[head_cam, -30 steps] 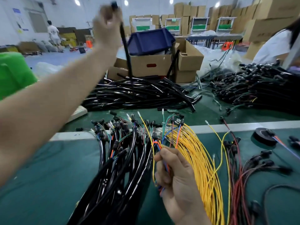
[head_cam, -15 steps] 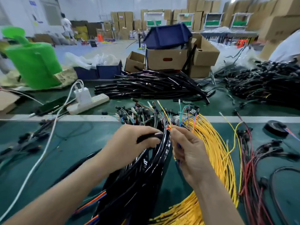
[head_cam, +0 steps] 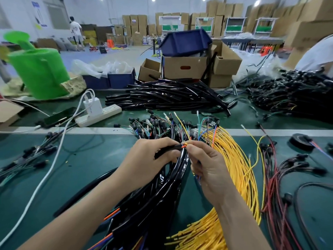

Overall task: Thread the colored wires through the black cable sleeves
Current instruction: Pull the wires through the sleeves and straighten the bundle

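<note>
Your left grip [head_cam: 149, 159] is curled round a black cable sleeve [head_cam: 167, 149], holding it above the green table [head_cam: 90, 159]. The sleeve's long axis lies nearly level, running left to right and rising a little, with its mouth pointing right toward your other hand. Your right grip [head_cam: 207, 166] pinches a few colored wires [head_cam: 184, 145] between thumb and fingertips. Their orange and yellow tips point left and sit right at the sleeve's mouth; whether they are inside it cannot be told. Behind the pinch the blue and orange strands run down through your palm toward you.

Under both hands lies a bundle of sleeved harnesses [head_cam: 162, 192], its length running away from you, with connector ends fanned out at the far end. Just to the right is a sheaf of yellow wires [head_cam: 239, 168], and further right some red wires [head_cam: 275, 186]. Across the table's divider strip, a pile of loose black sleeves [head_cam: 171, 98] lies mostly left to right, near a white power strip [head_cam: 100, 116].
</note>
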A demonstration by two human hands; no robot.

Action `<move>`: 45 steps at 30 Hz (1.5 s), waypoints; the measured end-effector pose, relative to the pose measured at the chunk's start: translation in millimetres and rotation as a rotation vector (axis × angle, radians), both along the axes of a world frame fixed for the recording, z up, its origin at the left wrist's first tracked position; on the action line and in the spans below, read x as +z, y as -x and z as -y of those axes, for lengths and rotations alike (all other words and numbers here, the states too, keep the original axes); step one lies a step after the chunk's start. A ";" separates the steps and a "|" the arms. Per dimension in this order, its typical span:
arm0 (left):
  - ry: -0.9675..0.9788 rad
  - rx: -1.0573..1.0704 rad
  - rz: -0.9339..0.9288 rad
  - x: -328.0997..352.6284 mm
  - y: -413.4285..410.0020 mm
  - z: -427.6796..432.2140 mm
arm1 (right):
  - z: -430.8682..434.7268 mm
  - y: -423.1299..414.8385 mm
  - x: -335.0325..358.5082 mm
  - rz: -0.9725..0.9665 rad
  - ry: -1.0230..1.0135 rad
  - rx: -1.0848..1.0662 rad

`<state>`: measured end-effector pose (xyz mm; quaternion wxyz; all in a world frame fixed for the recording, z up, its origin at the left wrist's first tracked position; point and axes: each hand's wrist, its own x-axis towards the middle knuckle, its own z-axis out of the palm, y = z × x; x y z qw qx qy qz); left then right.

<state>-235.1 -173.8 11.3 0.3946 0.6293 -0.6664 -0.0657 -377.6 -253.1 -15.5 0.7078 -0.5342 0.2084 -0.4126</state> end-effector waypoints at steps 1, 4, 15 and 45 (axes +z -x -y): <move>0.000 0.006 -0.013 -1.1 0.9 0.9 | -0.2 0.7 0.1 0.002 0.005 -0.002; 0.011 0.032 -0.036 -4.7 1.0 4.0 | 0.0 0.2 0.0 0.003 0.010 -0.001; 0.023 0.013 -0.102 -8.3 2.0 6.2 | 2.8 1.0 -4.2 0.029 0.009 -0.003; -0.386 -0.109 0.314 12.3 -16.1 7.6 | 7.7 6.6 -9.4 -0.371 0.400 0.069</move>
